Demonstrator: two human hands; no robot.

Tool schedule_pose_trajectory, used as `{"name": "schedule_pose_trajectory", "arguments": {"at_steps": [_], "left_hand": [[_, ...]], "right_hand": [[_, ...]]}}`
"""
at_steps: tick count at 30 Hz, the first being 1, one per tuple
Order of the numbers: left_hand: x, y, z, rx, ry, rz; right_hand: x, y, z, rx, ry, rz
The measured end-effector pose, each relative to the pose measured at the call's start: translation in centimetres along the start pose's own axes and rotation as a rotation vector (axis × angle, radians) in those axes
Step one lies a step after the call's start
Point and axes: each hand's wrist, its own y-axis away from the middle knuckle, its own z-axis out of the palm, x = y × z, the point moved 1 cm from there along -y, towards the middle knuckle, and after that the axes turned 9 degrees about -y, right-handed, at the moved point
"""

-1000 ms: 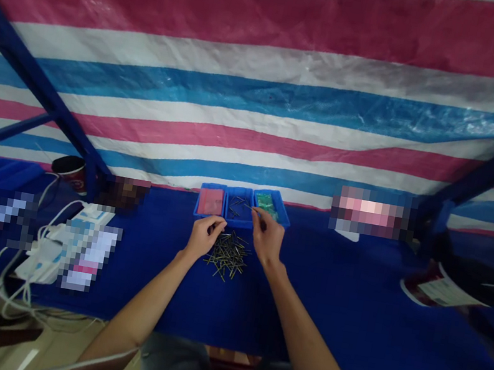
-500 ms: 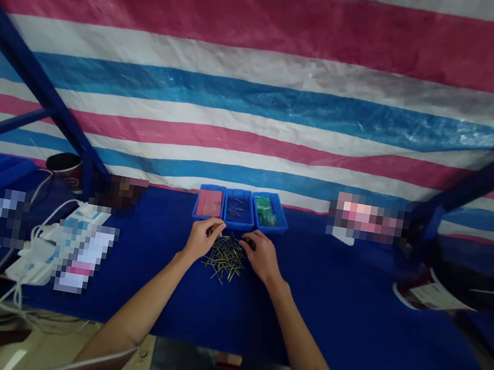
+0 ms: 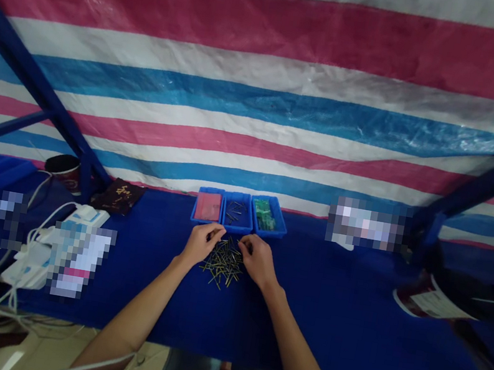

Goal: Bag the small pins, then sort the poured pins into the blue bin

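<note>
A loose pile of thin, brass-coloured metal screws or nails (image 3: 223, 264) lies on the blue table; they are too small to tell which. At its upper left edge is my left hand (image 3: 202, 243), thumb and fingertips pinched together. My right hand (image 3: 257, 259) curls at the upper right edge, its fingertips also closed. Whatever either pinch holds is too small to make out. Just beyond my hands stand three joined blue bins: the left bin (image 3: 195, 218) with pink pieces, the middle bin (image 3: 236, 229) with a few thin metal pieces, the right bin (image 3: 280, 231) with green packets.
To the left are a white power strip (image 3: 88, 218) with cables, a brown packet (image 3: 120, 196) and a dark cup (image 3: 63, 165). A blue tray (image 3: 0, 170) sits farther left. On the right lies a dark red and white tub (image 3: 431, 298). Striped sheeting (image 3: 253, 148) hangs behind.
The view has tilted slightly, so the table sits a little lower in it. My right hand has shifted slightly at the pile's edge; my left hand stays pinched in nearly the same place.
</note>
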Motion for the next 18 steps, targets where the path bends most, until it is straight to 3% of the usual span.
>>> {"name": "schedule_pose_trajectory", "arguments": {"at_steps": [4,10,13,18], "left_hand": [[-0.2,0.0,0.1,0.019,-0.002,-0.003],[0.1,0.1,0.2,-0.105,-0.022,0.048],[0.2,0.2,0.2,-0.135,-0.033,0.084],[0.1,0.3,0.3,-0.132,-0.029,0.08]], "right_hand": [[-1.1,-0.7,0.2,0.022,-0.372,0.123],[-1.9,-1.7,0.8,0.047,-0.828,0.2],[-1.8,-1.4,1.0,0.03,-0.886,0.174],[-1.0,-0.8,1.6,0.043,-0.788,0.14]]}}
